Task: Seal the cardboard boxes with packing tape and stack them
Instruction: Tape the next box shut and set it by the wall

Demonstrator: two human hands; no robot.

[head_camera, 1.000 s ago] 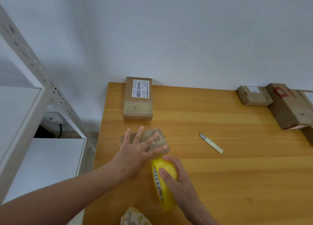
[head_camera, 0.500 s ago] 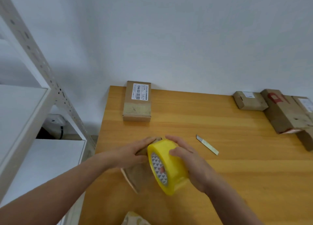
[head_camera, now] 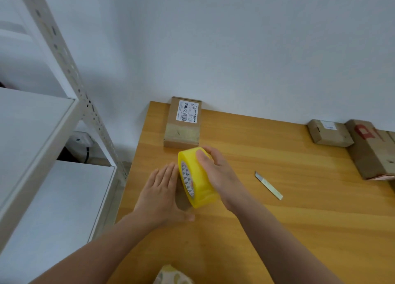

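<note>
My right hand (head_camera: 218, 174) grips a yellow roll of packing tape (head_camera: 197, 178) held on edge over a small cardboard box (head_camera: 181, 198). That box is almost wholly hidden beneath the roll and my left hand (head_camera: 162, 196), which lies flat on it with straight fingers. A longer cardboard box (head_camera: 182, 123) with a white label and a strip of tape across it lies at the table's far left edge, against the wall.
A small blade (head_camera: 268, 185) lies on the wooden table (head_camera: 299, 219) to the right of my hands. Three cardboard boxes (head_camera: 372, 147) sit at the far right by the wall. A white metal shelf (head_camera: 42, 155) stands left of the table.
My right hand has carried the tape roll away from me across the small box. My left hand went from spread on top to the box's side and now lies flat again.
</note>
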